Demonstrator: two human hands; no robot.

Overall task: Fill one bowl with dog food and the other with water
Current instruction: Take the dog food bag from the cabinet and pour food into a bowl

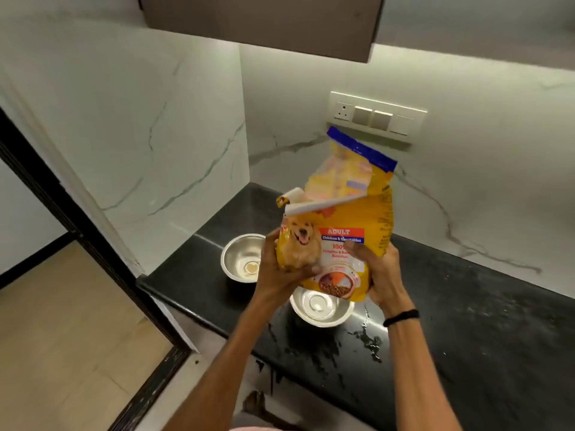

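A yellow dog food bag with a blue top edge and a puppy picture is held upright above the black counter. My left hand grips its lower left side. My right hand grips its lower right side, thumb on the front. Two steel bowls stand on the counter: the far bowl to the left of the bag, and the near bowl directly under the bag, partly hidden by it. Both bowls look bare inside. The bag's top flap is folded and curled over.
The black counter runs right along a white marble wall and ends at a corner on the left. A switch plate is on the back wall. A dark cabinet hangs overhead. A wooden floor lies left.
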